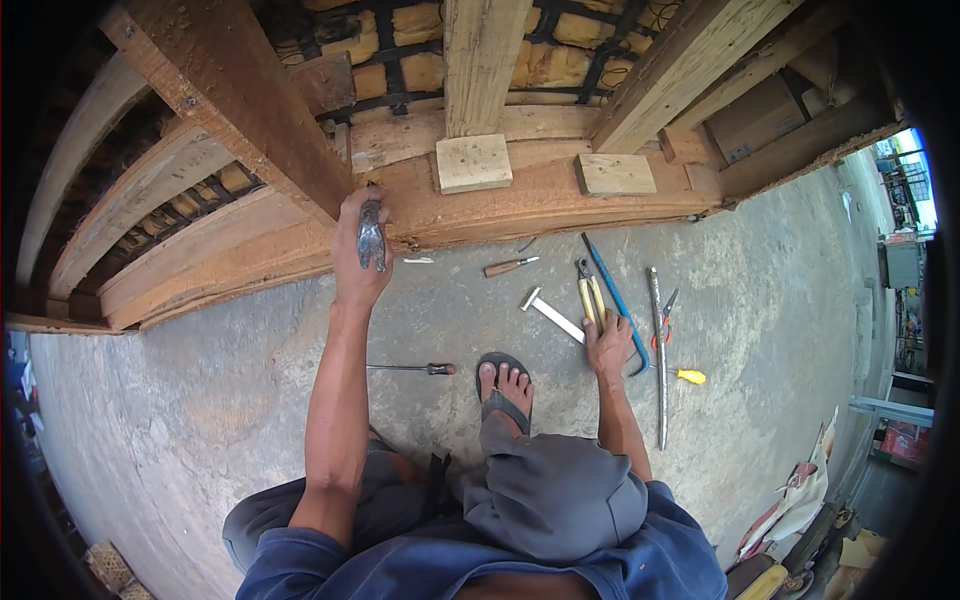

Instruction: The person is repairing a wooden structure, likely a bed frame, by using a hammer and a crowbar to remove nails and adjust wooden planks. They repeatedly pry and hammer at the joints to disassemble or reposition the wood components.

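Grey concrete floor (200, 420) spreads under a squatting person, and a heavy wooden frame (520, 195) of planks and beams lies along its far side; every place below is told from that frame. Against the frame's near edge, toward its left end, the left hand (358, 250) is closed around a dull metal tool (371, 238), whose blade-like end points down over the fingers. Well short of the frame, on the floor to the right, the right hand (607, 345) rests with fingers curled onto the yellow-handled pliers (591, 297); how firmly it grips them I cannot tell. Between that hand and the frame lie a small wooden-handled chisel (508, 266) and a blue pry bar (615, 300), whose hooked end runs under the hand. Just left of the pliers lies a light hammer (552, 314). Farther right lie a long metal bar (659, 350), red-handled snips (667, 312) and a yellow-handled screwdriver (688, 376). Nearer the person, a dark screwdriver (412, 369) lies beside the sandalled foot (502, 385).
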### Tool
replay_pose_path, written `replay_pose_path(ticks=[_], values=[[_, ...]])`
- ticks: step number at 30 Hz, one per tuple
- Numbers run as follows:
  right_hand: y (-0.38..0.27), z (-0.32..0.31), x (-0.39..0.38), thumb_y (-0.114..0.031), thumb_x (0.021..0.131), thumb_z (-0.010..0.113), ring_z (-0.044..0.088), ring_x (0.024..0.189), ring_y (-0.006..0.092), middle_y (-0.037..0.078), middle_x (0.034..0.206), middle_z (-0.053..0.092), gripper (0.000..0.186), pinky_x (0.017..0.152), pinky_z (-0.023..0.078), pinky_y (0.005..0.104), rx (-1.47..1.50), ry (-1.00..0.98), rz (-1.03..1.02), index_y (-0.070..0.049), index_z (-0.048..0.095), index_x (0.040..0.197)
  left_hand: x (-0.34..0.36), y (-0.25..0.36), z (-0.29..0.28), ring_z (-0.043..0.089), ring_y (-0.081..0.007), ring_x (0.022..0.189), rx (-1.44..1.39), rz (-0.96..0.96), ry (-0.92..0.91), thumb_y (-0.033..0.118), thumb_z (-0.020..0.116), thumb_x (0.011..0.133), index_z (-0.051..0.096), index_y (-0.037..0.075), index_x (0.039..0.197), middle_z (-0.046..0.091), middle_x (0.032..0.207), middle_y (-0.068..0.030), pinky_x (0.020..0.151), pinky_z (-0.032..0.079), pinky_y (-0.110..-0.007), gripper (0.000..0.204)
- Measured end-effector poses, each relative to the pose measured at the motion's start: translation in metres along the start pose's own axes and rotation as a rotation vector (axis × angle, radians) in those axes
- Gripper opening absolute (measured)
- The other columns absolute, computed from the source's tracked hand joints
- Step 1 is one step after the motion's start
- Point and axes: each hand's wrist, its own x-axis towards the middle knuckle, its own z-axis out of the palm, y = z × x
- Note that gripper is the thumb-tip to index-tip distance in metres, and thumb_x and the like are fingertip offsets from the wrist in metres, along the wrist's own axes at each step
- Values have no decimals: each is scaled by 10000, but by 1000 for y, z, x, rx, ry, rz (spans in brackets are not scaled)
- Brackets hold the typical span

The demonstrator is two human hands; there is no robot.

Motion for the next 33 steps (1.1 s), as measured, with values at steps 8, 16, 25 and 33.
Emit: replay_pose_path(ticks=[8, 16, 25, 33], values=[[-36, -12, -12, -339, 844, 774, 569, 1089, 388, 191, 1073, 651, 441, 908, 454, 516, -42, -273, -223, -42, 628, 1135, -4, 0, -7, 678, -280, 969, -9, -61, -29, -95, 561, 928, 542, 45, 1214, 669, 1092, -158, 874, 514, -330, 320], [-143, -105, 4, -214, 896, 750, 694, 695, 412, 195, 735, 667, 334, 602, 529, 481, 537, -303, -404, 13, 567, 1059, -4, 4, -7, 664, -352, 973, -28, -14, -3, -147, 542, 869, 544, 51, 1196, 656, 1097, -189, 877, 513, -349, 382], [-236, -191, 23, -258, 868, 778, 649, 570, 249, 105, 778, 607, 388, 479, 527, 359, 668, -135, -1284, -22, 550, 1075, -11, -5, -6, 622, -404, 1055, -48, -45, -72, -167, 625, 756, 534, 68, 1243, 621, 1171, -202, 914, 504, -393, 548], [-245, -172, 27, -229, 835, 758, 625, 533, 249, 69, 664, 514, 301, 436, 507, 366, 622, -62, -1302, -46, 553, 959, -10, 0, -2, 623, -393, 1048, -4, -23, -93, -159, 614, 779, 535, 63, 1238, 618, 1168, -197, 919, 506, -390, 516]])
